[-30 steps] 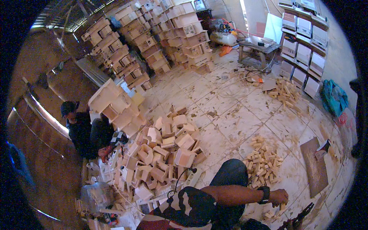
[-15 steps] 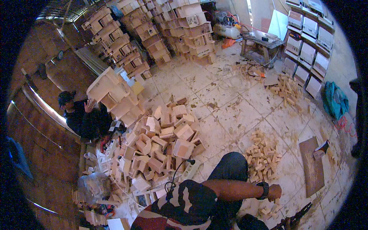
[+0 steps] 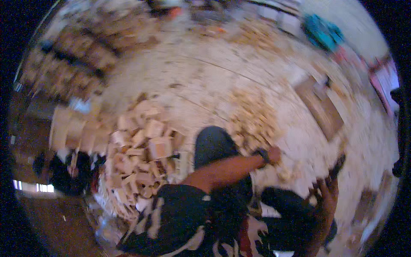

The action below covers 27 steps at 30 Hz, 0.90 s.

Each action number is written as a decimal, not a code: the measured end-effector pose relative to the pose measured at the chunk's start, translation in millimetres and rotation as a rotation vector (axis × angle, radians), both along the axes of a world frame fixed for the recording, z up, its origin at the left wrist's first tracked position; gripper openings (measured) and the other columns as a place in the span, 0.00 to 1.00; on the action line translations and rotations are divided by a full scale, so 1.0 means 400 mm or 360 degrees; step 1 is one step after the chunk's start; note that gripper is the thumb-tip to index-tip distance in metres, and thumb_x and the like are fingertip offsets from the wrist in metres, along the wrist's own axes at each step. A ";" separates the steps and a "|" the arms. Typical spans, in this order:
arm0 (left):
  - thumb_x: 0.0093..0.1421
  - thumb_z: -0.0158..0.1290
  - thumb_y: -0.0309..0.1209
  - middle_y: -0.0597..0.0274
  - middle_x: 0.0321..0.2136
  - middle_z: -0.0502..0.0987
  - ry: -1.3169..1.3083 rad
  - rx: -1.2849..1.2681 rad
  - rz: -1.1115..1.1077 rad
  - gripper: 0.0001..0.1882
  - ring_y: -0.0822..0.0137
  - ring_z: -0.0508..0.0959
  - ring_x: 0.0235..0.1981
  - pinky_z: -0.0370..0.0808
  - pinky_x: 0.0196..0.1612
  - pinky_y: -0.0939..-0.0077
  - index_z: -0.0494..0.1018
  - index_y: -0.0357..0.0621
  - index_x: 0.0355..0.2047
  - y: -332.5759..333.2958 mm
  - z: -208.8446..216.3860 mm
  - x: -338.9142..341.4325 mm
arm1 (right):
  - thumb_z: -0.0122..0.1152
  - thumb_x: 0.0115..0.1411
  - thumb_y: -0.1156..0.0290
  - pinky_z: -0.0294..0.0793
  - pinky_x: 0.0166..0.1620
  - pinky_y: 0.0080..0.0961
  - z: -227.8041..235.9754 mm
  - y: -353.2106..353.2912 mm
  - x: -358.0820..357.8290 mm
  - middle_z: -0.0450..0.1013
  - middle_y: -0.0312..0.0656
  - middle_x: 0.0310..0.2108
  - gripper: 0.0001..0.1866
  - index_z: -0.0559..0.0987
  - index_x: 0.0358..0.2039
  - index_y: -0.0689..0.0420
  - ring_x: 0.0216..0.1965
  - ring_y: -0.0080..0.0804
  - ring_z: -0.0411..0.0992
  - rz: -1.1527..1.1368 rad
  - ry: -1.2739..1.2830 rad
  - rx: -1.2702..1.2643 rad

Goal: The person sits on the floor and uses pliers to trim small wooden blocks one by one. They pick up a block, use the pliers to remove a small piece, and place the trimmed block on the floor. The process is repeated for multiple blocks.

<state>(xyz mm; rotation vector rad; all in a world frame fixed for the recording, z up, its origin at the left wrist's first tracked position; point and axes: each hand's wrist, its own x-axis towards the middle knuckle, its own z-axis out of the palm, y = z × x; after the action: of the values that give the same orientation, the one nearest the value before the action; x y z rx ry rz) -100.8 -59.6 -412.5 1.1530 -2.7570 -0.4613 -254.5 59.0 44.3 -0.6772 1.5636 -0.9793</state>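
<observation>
While the motion-blurred view hides both grips, the left hand (image 3: 274, 155) reaches among small wooden blocks (image 3: 250, 122) beside the knee (image 3: 214, 143) and the right hand (image 3: 327, 192) hovers nearby, apparently sorting; next needs a steady pick.

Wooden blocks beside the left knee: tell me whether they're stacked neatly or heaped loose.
Heaped loose. The wooden blocks lie tilted at mixed angles in a jumbled mound on the floor; motion blur hides finer detail.
</observation>
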 end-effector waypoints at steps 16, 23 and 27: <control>0.53 0.54 0.36 0.48 0.38 0.76 0.0834 0.1656 0.1095 0.26 0.53 0.77 0.34 0.74 0.41 0.59 0.68 0.37 0.51 0.078 0.311 -0.031 | 0.52 0.63 0.66 0.79 0.42 0.38 0.034 -0.039 -0.101 0.71 0.47 0.41 0.27 0.57 0.60 0.60 0.41 0.36 0.72 -0.0344 -0.0308 -0.0311; 0.53 0.54 0.41 0.52 0.45 0.73 -0.0230 -0.0245 0.1014 0.22 0.55 0.69 0.52 0.64 0.53 0.54 0.71 0.43 0.46 -0.120 0.269 0.027 | 0.51 0.63 0.68 0.79 0.41 0.36 0.050 -0.044 -0.111 0.71 0.47 0.38 0.27 0.57 0.60 0.60 0.39 0.36 0.73 -0.0432 -0.0297 -0.0233; 0.54 0.51 0.43 0.56 0.46 0.73 -0.0807 0.0268 0.0953 0.20 0.60 0.68 0.53 0.63 0.52 0.51 0.73 0.48 0.44 -0.262 0.311 0.056 | 0.52 0.62 0.68 0.78 0.40 0.35 0.051 -0.051 -0.097 0.71 0.48 0.38 0.28 0.57 0.60 0.60 0.39 0.35 0.73 -0.0384 -0.0307 -0.0176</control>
<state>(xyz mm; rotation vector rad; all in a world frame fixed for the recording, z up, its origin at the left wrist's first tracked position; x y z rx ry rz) -78.3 -164.3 -288.1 2.3043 -2.5521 -0.3631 -293.4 38.7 64.7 -0.4603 1.4497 -1.2800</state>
